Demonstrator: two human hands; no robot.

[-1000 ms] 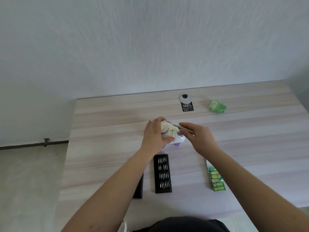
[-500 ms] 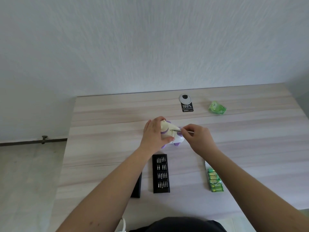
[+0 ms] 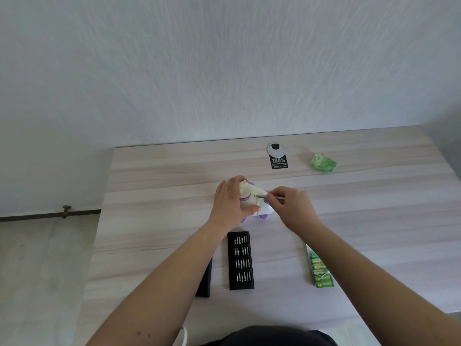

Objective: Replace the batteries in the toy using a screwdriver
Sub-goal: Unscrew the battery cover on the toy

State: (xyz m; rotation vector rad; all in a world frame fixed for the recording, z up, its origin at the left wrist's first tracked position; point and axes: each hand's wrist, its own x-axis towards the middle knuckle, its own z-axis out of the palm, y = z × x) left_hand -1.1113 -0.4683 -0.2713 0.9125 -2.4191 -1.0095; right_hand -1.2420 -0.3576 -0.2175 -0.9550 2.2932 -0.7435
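**Driving the screwdriver into the toy's battery cover**

The toy (image 3: 252, 201), cream with purple trim, stands near the middle of the table (image 3: 149, 196), roughly midway between its far and near edges. The left hand (image 3: 230, 201) wraps round the toy's left side, thumb across the near face, so that the body cannot turn or slide while force is applied. The right hand (image 3: 290, 208) pinches a thin screwdriver (image 3: 262, 195) between its fingertips; the shaft lies almost level and points leftward, its tip meeting the toy's right flank. This is judged to be the screw of the battery cover, though the screw itself is too small to make out. A fingertip grip suits a fine driver, which is rolled rather than wrenched.

Toward the near edge, just in front of the left forearm, lies an open bit case (image 3: 241, 261) with its rows of bits facing up, within easy reach should the tip need changing. Its lid (image 3: 204, 280) lies beside it, partly hidden under the forearm. A pack of batteries (image 3: 320, 272), green, waits near the near edge on the right, beside the right forearm. Near the far edge sit a round cable port with a black label (image 3: 277, 156) and, to its right, a crumpled green wrapper (image 3: 323, 162), well apart from the work.

Judged stage: early, with the cover apparently not yet off.
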